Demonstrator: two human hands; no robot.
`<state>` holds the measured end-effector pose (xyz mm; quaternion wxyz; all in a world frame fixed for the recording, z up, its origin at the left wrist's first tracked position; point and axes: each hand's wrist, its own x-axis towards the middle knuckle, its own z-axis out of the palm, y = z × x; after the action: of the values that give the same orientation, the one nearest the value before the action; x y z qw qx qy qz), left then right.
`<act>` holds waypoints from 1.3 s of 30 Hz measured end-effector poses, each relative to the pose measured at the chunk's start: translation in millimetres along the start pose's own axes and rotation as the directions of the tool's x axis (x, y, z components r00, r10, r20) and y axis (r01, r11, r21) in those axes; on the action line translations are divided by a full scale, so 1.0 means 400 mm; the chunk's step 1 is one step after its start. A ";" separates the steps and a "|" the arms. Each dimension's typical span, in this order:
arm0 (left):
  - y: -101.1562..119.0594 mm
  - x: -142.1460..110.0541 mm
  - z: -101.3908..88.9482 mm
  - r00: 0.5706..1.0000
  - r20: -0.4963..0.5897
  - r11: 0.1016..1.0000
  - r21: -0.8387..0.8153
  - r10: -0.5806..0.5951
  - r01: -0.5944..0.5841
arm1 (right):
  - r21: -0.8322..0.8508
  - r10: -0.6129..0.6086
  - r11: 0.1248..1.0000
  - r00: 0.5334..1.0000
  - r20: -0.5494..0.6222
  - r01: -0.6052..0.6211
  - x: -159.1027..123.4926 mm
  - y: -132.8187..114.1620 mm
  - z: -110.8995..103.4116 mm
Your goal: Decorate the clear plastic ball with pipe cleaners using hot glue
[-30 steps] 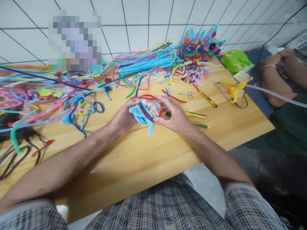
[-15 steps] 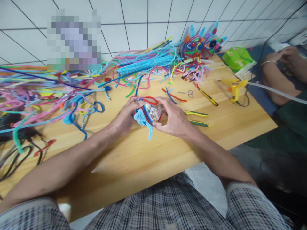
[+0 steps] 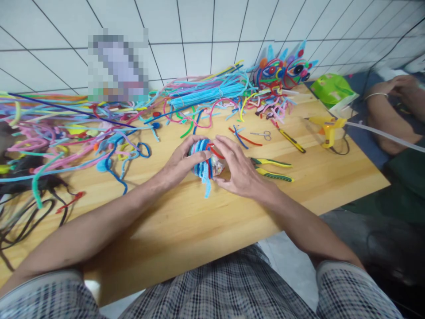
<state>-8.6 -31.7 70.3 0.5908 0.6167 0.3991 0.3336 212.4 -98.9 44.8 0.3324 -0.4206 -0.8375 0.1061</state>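
Observation:
Between my two hands, above the wooden table, is a rounded pipe-cleaner craft piece (image 3: 200, 167) with blue and red bands. A light blue strip hangs from its front, and a clear, shiny part shows at its right side. My left hand (image 3: 189, 155) wraps the left side, its thumb lying across the blue bands. My right hand (image 3: 234, 166) curves around the right side, fingers at the top by a red loop and thumb low at the clear part. Yellow-green pliers (image 3: 274, 165) lie just right of my right hand.
Scissors (image 3: 262, 134), a yellow utility knife (image 3: 291, 140) and a glue gun (image 3: 328, 128) lie to the right. A light blue pipe-cleaner bundle (image 3: 209, 94) and two finished colourful pieces (image 3: 297, 71) stand at the back. Black cables (image 3: 31, 221) lie left. Another person's arm (image 3: 381, 110) is at far right.
The craft piece has turned in my hands, so its blue bands face me and less of the clear part shows. My left thumb has moved across its front. The view has shifted slightly.

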 end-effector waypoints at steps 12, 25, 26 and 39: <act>-0.023 -0.004 0.002 0.997 0.016 0.992 0.099 0.080 -0.081 | -0.065 -0.092 0.994 0.996 -0.019 0.091 0.002 -0.004 -0.001; -0.018 -0.008 0.004 0.997 0.068 0.997 0.060 0.039 -0.043 | -0.090 -0.096 0.992 0.993 -0.068 0.090 0.001 -0.007 0.004; -0.018 -0.008 0.004 0.997 0.068 0.997 0.060 0.037 -0.041 | -0.093 -0.104 0.991 0.991 -0.079 0.097 0.002 -0.007 0.004; -0.017 -0.004 0.004 1.000 -0.007 0.997 0.073 0.024 -0.024 | 0.015 -0.038 0.999 0.999 -0.024 0.038 0.008 -0.016 -0.027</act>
<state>-8.4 -33.8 63.6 0.5623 0.6414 0.4059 0.3281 213.9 -101.3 57.3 0.3475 -0.4034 -0.8404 0.1011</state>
